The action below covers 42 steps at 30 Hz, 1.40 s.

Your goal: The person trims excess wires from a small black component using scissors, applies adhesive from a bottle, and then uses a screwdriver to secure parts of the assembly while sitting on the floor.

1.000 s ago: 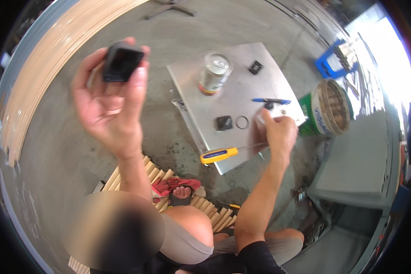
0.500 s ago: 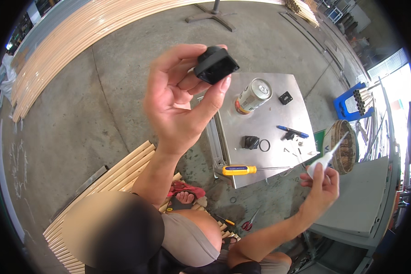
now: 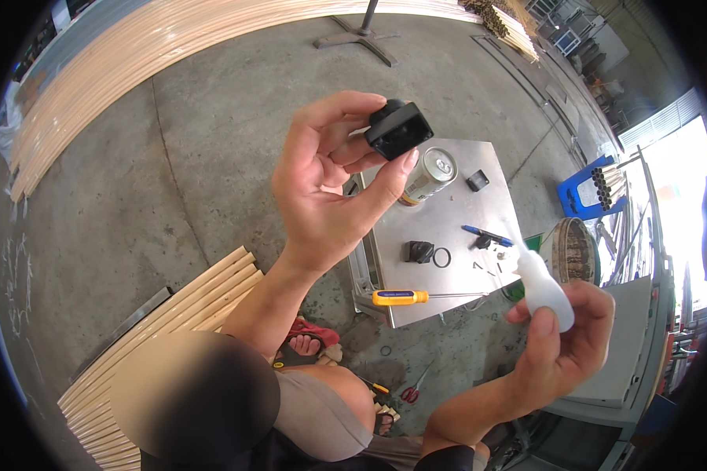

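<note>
Head view: my left hand (image 3: 322, 184) is half-curled, pinching a black plastic square-faced housing (image 3: 401, 132) between thumb and fingertips, hollow face outward, held up above the far left part of the small silver metal-topped table (image 3: 471, 220). Half a second ago it showed clear of the silver drinks can (image 3: 430, 180); now it overlaps the can's upper edge.

Right hand (image 3: 565, 341): thumb and fingers closed round a white plastic squeeze bottle (image 3: 547, 300). Its blurred thin nozzle slanted up and right before; now up and left, across the table's right edge.

On the table: black square part (image 3: 478, 180) near the far right corner, blue pen (image 3: 487, 235) by the right edge, yellow-handled screwdriver (image 3: 401, 298) along the near edge.
</note>
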Each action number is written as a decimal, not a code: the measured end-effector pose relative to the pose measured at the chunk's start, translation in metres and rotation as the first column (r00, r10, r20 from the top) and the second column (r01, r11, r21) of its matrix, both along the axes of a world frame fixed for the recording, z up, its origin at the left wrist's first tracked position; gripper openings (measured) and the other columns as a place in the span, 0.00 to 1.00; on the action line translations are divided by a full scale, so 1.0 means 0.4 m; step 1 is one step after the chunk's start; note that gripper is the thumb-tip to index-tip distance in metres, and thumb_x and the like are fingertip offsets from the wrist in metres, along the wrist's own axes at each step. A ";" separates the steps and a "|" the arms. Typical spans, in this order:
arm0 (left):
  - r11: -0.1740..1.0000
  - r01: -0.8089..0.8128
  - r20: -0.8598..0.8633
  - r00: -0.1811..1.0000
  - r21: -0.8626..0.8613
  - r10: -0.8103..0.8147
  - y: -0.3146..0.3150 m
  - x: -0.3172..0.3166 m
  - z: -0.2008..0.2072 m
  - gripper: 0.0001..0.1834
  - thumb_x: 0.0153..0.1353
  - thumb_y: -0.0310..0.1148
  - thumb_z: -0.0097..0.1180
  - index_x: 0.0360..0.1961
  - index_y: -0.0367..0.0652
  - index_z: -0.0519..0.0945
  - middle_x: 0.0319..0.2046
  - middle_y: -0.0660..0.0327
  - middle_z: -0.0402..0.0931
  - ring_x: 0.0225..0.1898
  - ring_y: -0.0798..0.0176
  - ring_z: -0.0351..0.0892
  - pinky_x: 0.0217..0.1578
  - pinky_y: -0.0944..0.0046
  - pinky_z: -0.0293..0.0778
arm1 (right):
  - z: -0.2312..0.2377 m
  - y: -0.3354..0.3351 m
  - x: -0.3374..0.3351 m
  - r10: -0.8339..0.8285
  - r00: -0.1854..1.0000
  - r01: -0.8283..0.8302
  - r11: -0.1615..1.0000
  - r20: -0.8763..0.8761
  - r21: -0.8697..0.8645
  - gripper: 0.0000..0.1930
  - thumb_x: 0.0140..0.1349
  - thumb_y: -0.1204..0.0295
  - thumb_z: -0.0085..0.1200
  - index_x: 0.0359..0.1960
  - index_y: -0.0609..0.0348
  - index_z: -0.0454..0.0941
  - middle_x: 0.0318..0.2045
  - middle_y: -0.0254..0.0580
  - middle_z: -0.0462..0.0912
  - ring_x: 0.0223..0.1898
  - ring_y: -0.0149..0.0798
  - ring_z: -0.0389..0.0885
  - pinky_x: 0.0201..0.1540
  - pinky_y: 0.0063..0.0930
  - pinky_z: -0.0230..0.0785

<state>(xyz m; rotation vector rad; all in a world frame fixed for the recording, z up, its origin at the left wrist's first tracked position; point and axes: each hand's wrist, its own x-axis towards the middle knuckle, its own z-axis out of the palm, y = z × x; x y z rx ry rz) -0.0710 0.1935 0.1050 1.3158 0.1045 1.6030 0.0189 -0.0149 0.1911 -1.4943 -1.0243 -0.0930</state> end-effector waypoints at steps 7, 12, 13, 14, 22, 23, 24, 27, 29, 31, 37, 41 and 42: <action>0.999 0.012 -0.027 1.000 0.040 -0.011 0.000 0.001 -0.008 0.28 0.59 0.11 0.62 0.59 0.33 0.67 0.52 0.43 0.81 0.52 0.51 0.85 0.54 0.57 0.85 | 0.016 0.042 -0.012 -0.115 0.978 0.120 0.993 0.177 -0.017 0.14 0.51 0.79 0.67 0.38 0.70 0.79 0.32 0.42 0.80 0.30 0.30 0.77 0.37 0.20 0.70; 0.999 0.020 -0.029 0.999 0.044 -0.019 -0.003 0.002 -0.009 0.29 0.59 0.11 0.62 0.59 0.34 0.67 0.51 0.43 0.81 0.53 0.51 0.85 0.54 0.56 0.85 | 0.035 0.072 -0.016 -0.126 0.968 0.137 0.990 0.217 -0.038 0.14 0.49 0.80 0.68 0.38 0.70 0.80 0.32 0.43 0.82 0.31 0.32 0.79 0.37 0.22 0.72; 0.999 0.020 -0.029 0.999 0.043 -0.019 -0.003 0.003 -0.009 0.29 0.59 0.11 0.62 0.59 0.34 0.67 0.51 0.43 0.81 0.53 0.51 0.85 0.54 0.56 0.85 | 0.037 0.078 -0.018 -0.113 0.971 0.123 0.992 0.209 -0.038 0.15 0.49 0.80 0.69 0.38 0.70 0.80 0.32 0.43 0.83 0.31 0.32 0.80 0.37 0.22 0.73; 0.999 0.020 -0.008 1.000 0.035 -0.020 -0.004 0.006 -0.010 0.27 0.58 0.12 0.63 0.58 0.33 0.68 0.51 0.45 0.81 0.52 0.55 0.85 0.54 0.60 0.85 | 0.038 0.083 -0.019 -0.112 0.972 0.123 0.992 0.208 -0.039 0.15 0.49 0.80 0.69 0.38 0.70 0.80 0.32 0.43 0.83 0.31 0.32 0.80 0.37 0.22 0.73; 0.999 0.027 -0.046 0.999 0.043 -0.025 -0.009 0.000 -0.007 0.29 0.59 0.11 0.63 0.59 0.34 0.67 0.51 0.42 0.81 0.52 0.51 0.85 0.56 0.56 0.84 | 0.043 0.105 -0.014 -0.061 0.948 0.083 0.995 0.311 -0.058 0.13 0.58 0.80 0.65 0.44 0.71 0.80 0.35 0.41 0.83 0.31 0.26 0.77 0.35 0.17 0.69; 0.999 0.029 -0.046 0.999 0.043 -0.027 -0.010 0.000 -0.007 0.29 0.59 0.11 0.63 0.59 0.34 0.67 0.51 0.42 0.81 0.52 0.51 0.85 0.56 0.56 0.84 | 0.043 0.105 -0.013 -0.035 0.939 0.062 0.996 0.343 -0.069 0.12 0.61 0.80 0.63 0.46 0.72 0.79 0.37 0.41 0.83 0.31 0.25 0.76 0.35 0.16 0.67; 0.999 0.031 -0.046 0.999 0.044 -0.029 -0.010 0.000 -0.008 0.29 0.59 0.11 0.63 0.59 0.35 0.67 0.51 0.42 0.81 0.52 0.51 0.85 0.55 0.56 0.84 | 0.045 0.107 -0.016 -0.034 0.938 0.064 0.995 0.346 -0.076 0.12 0.61 0.80 0.63 0.46 0.72 0.79 0.37 0.41 0.83 0.32 0.25 0.76 0.36 0.16 0.68; 0.997 0.028 -0.004 1.000 0.071 -0.028 -0.005 0.006 -0.016 0.26 0.58 0.11 0.64 0.56 0.32 0.69 0.52 0.46 0.81 0.53 0.58 0.85 0.54 0.63 0.85 | 0.049 0.109 -0.017 -0.027 0.934 0.062 0.994 0.355 -0.087 0.12 0.62 0.80 0.63 0.46 0.72 0.80 0.37 0.41 0.83 0.34 0.26 0.77 0.38 0.17 0.69; 0.997 0.034 -0.004 0.999 0.074 -0.034 -0.003 0.006 -0.016 0.26 0.58 0.11 0.64 0.56 0.32 0.69 0.52 0.45 0.81 0.53 0.58 0.85 0.54 0.63 0.85 | 0.051 0.110 -0.016 -0.022 0.931 0.059 0.994 0.364 -0.092 0.12 0.62 0.80 0.63 0.46 0.72 0.80 0.37 0.41 0.83 0.34 0.26 0.78 0.39 0.17 0.70; 0.996 0.042 -0.002 0.999 0.076 -0.041 -0.004 0.008 -0.016 0.26 0.58 0.11 0.64 0.56 0.33 0.69 0.52 0.45 0.81 0.53 0.58 0.85 0.54 0.63 0.85 | 0.052 0.112 -0.017 -0.033 0.932 0.068 0.994 0.362 -0.086 0.13 0.62 0.80 0.63 0.46 0.72 0.80 0.37 0.41 0.84 0.34 0.27 0.78 0.39 0.18 0.70; 0.996 0.040 -0.006 0.999 0.076 -0.039 -0.006 0.009 -0.019 0.26 0.58 0.11 0.63 0.56 0.33 0.69 0.52 0.45 0.81 0.53 0.57 0.85 0.54 0.62 0.85 | 0.059 0.116 -0.022 -0.032 0.929 0.078 0.991 0.369 -0.112 0.13 0.61 0.79 0.64 0.46 0.73 0.80 0.37 0.43 0.84 0.34 0.27 0.79 0.39 0.19 0.71; 0.997 0.031 -0.032 0.999 0.073 -0.029 -0.007 0.006 -0.018 0.28 0.59 0.11 0.63 0.58 0.33 0.68 0.52 0.43 0.81 0.53 0.53 0.85 0.55 0.58 0.85 | 0.062 0.115 -0.021 -0.021 0.923 0.073 0.990 0.385 -0.121 0.13 0.61 0.79 0.64 0.47 0.73 0.80 0.37 0.43 0.84 0.34 0.28 0.79 0.39 0.19 0.71; 0.997 0.032 -0.060 0.998 0.070 -0.028 -0.008 0.004 -0.017 0.30 0.58 0.11 0.62 0.60 0.34 0.66 0.52 0.42 0.80 0.53 0.50 0.85 0.56 0.54 0.84 | 0.063 0.115 -0.021 -0.019 0.923 0.074 0.989 0.385 -0.128 0.13 0.61 0.79 0.64 0.46 0.73 0.80 0.37 0.43 0.84 0.34 0.28 0.79 0.39 0.19 0.71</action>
